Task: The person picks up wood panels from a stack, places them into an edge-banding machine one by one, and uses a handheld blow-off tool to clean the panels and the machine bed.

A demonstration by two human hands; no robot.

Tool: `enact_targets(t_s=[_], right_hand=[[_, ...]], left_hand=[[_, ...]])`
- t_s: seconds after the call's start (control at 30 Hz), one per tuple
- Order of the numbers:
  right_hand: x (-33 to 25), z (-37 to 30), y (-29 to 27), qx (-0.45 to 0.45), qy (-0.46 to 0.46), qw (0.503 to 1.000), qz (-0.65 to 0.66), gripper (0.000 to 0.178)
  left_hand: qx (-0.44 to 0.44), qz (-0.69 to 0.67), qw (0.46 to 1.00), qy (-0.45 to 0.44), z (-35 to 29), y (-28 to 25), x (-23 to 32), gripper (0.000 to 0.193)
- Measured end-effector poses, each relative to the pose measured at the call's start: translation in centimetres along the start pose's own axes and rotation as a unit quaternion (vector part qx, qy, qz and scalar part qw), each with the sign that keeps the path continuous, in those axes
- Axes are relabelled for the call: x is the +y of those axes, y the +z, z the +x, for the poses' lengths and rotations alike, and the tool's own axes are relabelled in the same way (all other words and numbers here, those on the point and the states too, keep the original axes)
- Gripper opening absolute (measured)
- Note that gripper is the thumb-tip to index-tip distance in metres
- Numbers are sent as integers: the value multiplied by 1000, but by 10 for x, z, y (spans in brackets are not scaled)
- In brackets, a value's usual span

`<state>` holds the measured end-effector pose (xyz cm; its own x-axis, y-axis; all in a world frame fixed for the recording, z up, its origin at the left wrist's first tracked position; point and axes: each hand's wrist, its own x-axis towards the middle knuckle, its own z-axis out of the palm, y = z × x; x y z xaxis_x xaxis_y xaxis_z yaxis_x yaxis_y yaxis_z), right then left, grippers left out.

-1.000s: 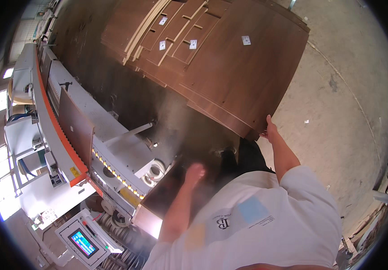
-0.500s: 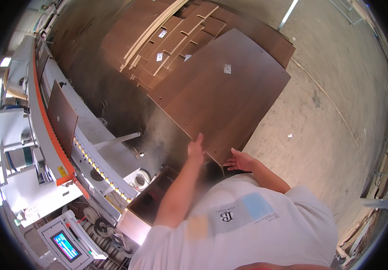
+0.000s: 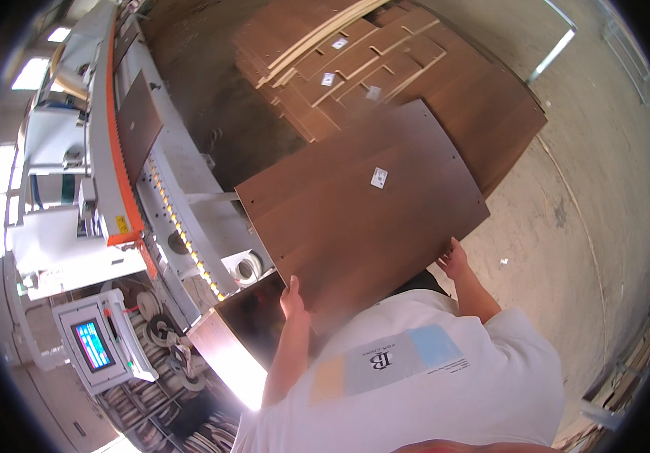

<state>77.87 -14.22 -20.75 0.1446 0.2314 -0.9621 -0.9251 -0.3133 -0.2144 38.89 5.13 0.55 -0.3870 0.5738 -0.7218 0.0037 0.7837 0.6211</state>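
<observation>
A dark brown wooden panel (image 3: 340,234) with small drilled holes and a white label (image 3: 379,177) lies in front of my body. My left hand (image 3: 292,300) grips its near left edge, thumb on top and the fingers hidden underneath. At the right edge, my right hand (image 3: 454,259) holds the panel from below, its fingers partly out of sight. Beyond the panel's far edge is a stack of brown boards (image 3: 491,113), several of them labelled, with pale cut edges.
A long edge-banding machine (image 3: 125,151) with an orange rail runs along the left, another brown panel (image 3: 138,124) on it. A control screen (image 3: 92,346) stands at lower left, near rolls of banding (image 3: 160,330). A brown box-like block (image 3: 227,355) is beside my left forearm. Concrete floor (image 3: 566,196) extends right.
The panel has turned and come closer to my body. My right hand has moved from its near corner out along the right edge; my left hand has shifted left and nearer.
</observation>
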Motion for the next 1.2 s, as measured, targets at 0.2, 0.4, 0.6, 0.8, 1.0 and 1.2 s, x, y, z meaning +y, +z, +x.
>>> enact_targets(t_s=[0.2,0.4,0.6,0.8,1.0,1.2], right_hand=[[12,-1,34,40,64,997,-20,60],[1,-8,51,58,44,993,-94,68],[-18,-77,149,22,-22,978,-205,69],[-5,-91,233,-111,-63,960,-250,67],[45,-108,340,-179,-95,906,-371,75],[117,-110,431,-216,-115,853,-460,67]], left_hand=[[51,-68,994,70,2,-47,-20,46],[111,-161,979,50,7,-81,-62,41],[131,-293,947,20,-4,-124,-107,43],[169,-401,900,-17,-20,-164,-118,47],[234,-500,831,-63,-15,-206,-154,49],[278,-544,790,-49,-14,-233,-190,36]])
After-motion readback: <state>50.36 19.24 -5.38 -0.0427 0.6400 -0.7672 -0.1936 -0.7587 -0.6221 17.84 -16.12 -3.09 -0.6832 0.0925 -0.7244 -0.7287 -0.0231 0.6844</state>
